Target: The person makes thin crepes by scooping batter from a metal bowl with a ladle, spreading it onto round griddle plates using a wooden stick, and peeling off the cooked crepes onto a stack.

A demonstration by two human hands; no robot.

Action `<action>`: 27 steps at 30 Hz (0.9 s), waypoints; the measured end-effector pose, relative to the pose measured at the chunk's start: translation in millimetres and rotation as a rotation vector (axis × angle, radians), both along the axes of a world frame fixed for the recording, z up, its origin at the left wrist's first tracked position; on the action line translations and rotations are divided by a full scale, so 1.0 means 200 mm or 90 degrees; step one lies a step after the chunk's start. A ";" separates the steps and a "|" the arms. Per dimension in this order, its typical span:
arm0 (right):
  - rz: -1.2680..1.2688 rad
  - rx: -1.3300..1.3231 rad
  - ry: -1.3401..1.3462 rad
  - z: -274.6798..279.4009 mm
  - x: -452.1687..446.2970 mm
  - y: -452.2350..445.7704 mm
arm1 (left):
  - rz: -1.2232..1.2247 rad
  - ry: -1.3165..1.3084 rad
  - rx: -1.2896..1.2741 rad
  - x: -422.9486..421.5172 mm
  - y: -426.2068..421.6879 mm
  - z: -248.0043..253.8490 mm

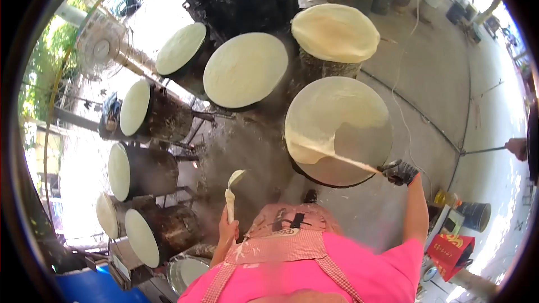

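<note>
My right hand [400, 173], in a dark glove, is closed on the handle of a long thin spreader [337, 155]. The spreader lies across a round griddle [365, 171], partly coated with pale batter [334, 104]; its lower right part shows bare grey. My left hand [228, 229], without a glove, grips a ladle [230, 197] held upright, its bowl [236, 178] at the top, left of the griddle. Behind the griddle, a large pale round sheet [336, 32] rests on a drum-like stand.
Several more batter-covered griddles on drums curve round the left, one [246, 70] nearest. A metal bowl [188, 274] stands low left, a fan [101, 50] upper left, a red bag [451, 253] low right. Another person's hand [516, 148] holds a rod at the right edge.
</note>
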State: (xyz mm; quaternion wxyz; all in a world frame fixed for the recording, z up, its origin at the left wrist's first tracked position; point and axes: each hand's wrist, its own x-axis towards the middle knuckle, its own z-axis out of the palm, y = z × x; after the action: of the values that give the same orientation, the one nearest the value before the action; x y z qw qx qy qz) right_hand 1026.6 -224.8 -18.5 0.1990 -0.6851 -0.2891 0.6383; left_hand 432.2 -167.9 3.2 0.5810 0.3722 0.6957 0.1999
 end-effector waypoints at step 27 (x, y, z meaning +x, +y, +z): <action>-0.307 0.014 -0.725 -0.42 -2.17 -0.29 | -0.171 -0.230 -0.131 -0.90 0.31 0.13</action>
State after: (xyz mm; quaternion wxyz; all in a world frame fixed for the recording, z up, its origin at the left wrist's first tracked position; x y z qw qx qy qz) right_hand 591.8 -283.3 -102.5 0.1589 -0.9622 -0.1935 0.1068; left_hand 252.6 -105.3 28.5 0.7521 0.3586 0.5416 0.1118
